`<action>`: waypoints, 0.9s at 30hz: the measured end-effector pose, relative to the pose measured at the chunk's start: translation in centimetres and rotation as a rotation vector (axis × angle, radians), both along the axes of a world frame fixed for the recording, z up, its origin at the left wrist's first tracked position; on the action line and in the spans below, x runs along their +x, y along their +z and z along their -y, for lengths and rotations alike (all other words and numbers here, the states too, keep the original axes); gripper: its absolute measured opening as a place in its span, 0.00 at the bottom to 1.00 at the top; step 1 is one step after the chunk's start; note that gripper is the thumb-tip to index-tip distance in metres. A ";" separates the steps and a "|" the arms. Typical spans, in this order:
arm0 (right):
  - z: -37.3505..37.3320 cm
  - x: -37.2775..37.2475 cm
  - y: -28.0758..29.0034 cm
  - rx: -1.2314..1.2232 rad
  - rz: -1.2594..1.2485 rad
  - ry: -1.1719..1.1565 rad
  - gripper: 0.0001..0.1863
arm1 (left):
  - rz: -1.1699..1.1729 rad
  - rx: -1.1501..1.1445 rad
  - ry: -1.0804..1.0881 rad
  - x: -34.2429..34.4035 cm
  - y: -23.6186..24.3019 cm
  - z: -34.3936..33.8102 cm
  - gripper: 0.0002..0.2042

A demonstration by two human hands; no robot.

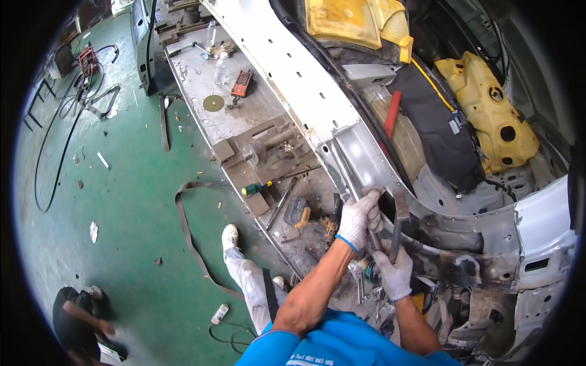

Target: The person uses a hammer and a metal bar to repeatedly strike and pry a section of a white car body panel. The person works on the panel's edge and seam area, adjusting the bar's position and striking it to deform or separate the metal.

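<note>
My left grip (359, 218), white-gloved, is clamped around a metal bar (345, 171) that slants over the silver car body (370, 160). My right grip (394, 272) is closed on the handle of a hammer (396, 235), its head up just right of my left grip. Farther left, 2 clear bottles (221, 71) and 1 round disc (213, 103) sit on the table (218, 126).
</note>
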State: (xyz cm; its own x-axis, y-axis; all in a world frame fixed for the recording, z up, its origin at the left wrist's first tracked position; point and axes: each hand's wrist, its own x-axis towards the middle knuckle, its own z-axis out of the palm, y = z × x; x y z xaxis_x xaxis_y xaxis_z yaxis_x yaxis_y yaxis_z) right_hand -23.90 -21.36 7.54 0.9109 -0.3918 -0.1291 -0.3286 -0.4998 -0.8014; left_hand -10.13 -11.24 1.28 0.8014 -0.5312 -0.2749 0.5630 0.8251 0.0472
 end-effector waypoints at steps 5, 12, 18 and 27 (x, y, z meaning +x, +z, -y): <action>-1.1 -0.7 0.0 -0.087 -0.014 0.021 0.15 | -0.016 0.036 0.003 -0.6 0.2 -0.7 0.09; -0.9 -0.2 0.5 -0.061 0.033 -0.024 0.16 | 0.153 -0.435 -0.023 -1.4 -1.1 -0.1 0.11; -2.5 -0.5 0.7 -0.062 -0.033 0.043 0.16 | 0.041 -0.100 -0.085 -1.5 -0.2 -1.8 0.08; -3.2 -1.3 0.1 0.001 -0.081 0.014 0.19 | -0.082 0.099 -0.152 -1.7 0.8 -3.1 0.08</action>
